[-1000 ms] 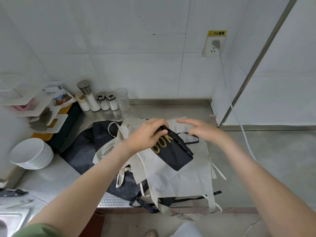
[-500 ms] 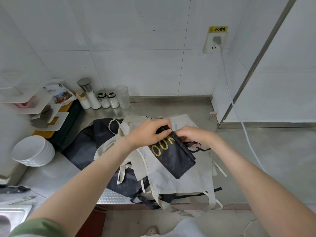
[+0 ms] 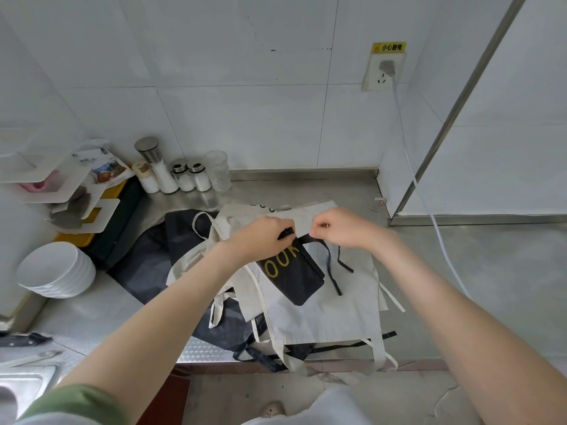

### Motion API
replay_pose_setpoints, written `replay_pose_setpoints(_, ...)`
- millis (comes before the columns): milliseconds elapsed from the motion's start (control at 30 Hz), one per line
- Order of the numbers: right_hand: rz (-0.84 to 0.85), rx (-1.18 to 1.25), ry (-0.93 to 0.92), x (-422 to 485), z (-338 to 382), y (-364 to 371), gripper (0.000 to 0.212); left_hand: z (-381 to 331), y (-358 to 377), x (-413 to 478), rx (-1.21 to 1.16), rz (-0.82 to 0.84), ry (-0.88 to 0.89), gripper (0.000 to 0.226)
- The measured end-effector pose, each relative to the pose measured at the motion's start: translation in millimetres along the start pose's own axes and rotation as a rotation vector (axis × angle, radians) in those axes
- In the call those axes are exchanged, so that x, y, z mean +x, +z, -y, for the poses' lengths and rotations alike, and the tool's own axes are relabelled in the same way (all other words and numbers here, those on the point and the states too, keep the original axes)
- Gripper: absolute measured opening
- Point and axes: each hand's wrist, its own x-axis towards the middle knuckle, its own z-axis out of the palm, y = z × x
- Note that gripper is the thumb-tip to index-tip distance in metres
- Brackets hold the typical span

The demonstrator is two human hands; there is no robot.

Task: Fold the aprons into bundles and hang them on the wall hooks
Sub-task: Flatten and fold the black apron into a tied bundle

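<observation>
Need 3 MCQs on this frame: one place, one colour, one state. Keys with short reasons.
1. The stack of white bowls sits: A) on the counter, left of the aprons B) beside the socket C) on the floor
2. Lettering on the black bundle is: A) white B) red C) yellow
3. The hands: A) both flat on the counter B) left hand grips the bundle, right hand pinches its black strap C) both hang free

1 A: bowls stand at the counter's left.
2 C: yellow letters.
3 B: both hands curl on cloth.
</observation>
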Motion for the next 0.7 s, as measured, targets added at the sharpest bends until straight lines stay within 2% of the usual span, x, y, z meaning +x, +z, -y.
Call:
replay_pose_setpoints(133,-0.172,0.012,-0.048,2,-1,-3,0.013,-6,-8,-5,-0.081,0.058,0.083,0.014)
replay_pose_setpoints(200,-0.196,0.006,-0.054,3,-1,-5,0.015,-10,-11,-6,-0.134,0.103,0.116,0.011)
replay_pose_setpoints(367,-0.126,0.001,-0.007,-1,-11,-10,0.016,-11,-15,-7,-0.179,0.072,0.143,0.011)
replay_pose_setpoints(567,0.055,0.014,0.073,-12,-31,-17,0.023,-3,-22,-7,-0.214,-0.144,0.029,0.012)
replay_pose_setpoints(633,0.051,0.024,0.066,-12,-34,-16,0.021,-4,-24,-7,-0.213,-0.140,0.030,0.011)
replay_pose_setpoints(700,-0.044,0.054,0.026,-10,-32,-15,0.015,-5,-23,-7,-0.221,-0.083,0.064,0.009)
